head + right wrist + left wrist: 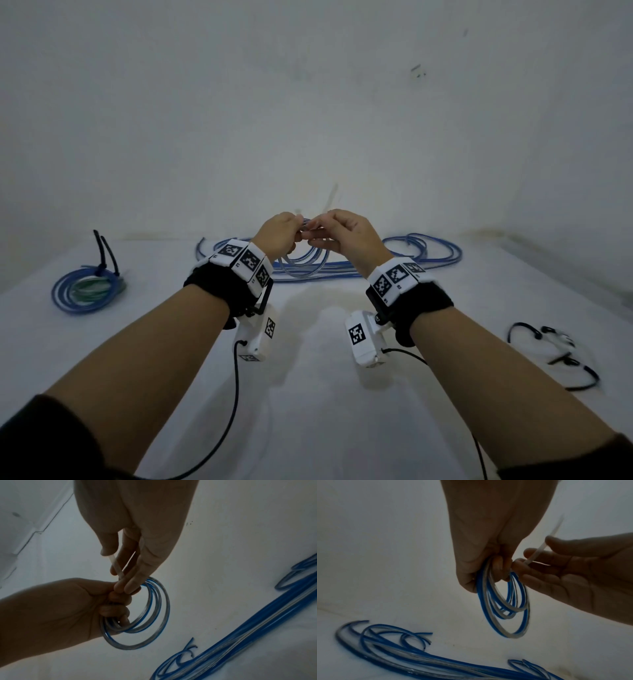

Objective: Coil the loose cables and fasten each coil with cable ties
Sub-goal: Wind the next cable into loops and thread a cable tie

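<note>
My left hand (pixel 282 233) (pixel 489 566) (pixel 113 601) is raised above the table and grips a small coil of blue and clear cable (pixel 301 263) (pixel 505 608) (pixel 145 615) at its top, fingers curled round the strands. Close beside it, my right hand (pixel 337 233) (pixel 126 577) (pixel 547 566) pinches a translucent white cable tie (pixel 330 198) (pixel 544 545) (pixel 117 568) right at the coil. The tie's free end sticks up and away. Whether the tie goes round the strands is hidden by the fingers.
Loose blue and clear cables (pixel 411 253) (pixel 402 651) (pixel 248 628) lie along the back of the white table (pixel 308 394). A tied blue coil with black ties (pixel 87 287) lies at the left. Black ties or clips (pixel 561 349) lie at the right. A wall stands close behind.
</note>
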